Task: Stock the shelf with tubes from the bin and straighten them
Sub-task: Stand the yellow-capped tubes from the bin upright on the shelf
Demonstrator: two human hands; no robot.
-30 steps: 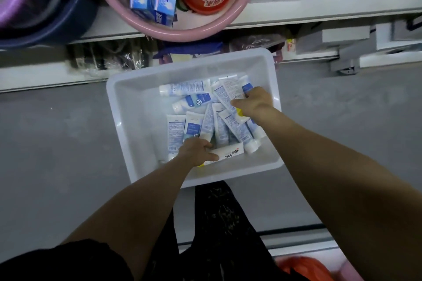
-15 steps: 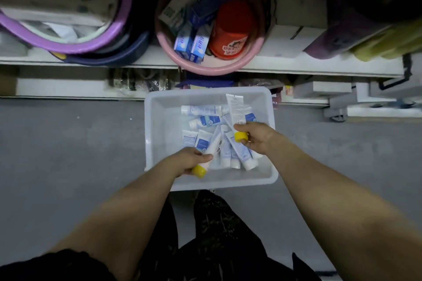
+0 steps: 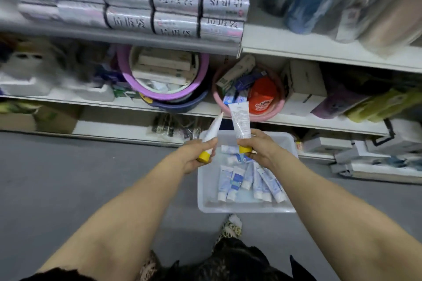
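A grey floor (image 3: pixel 68 178) runs up to store shelving (image 3: pixel 319 48) that fills the upper half of the view. At 12 o'clock sit stacked silver packs (image 3: pixel 175 0). Below them a purple basin (image 3: pixel 201 75) and, at its 3 o'clock, a pink basin (image 3: pixel 271 114) stand on a lower shelf.

The white bin (image 3: pixel 246 209) rests on the floor just below the hands, at about 5 o'clock from centre. The loose tubes (image 3: pixel 237 180) lie in it, mostly with caps toward the person.

The left hand (image 3: pixel 194 155) is curled round a yellow-capped tube (image 3: pixel 213 129), cap down, its flat end tilted toward 1 o'clock. The right hand (image 3: pixel 260 150) grips a second yellow-capped tube (image 3: pixel 239 120) near its cap, nearly upright with the printed back facing the camera. The two tubes are held above the bin's far edge, close together but apart.
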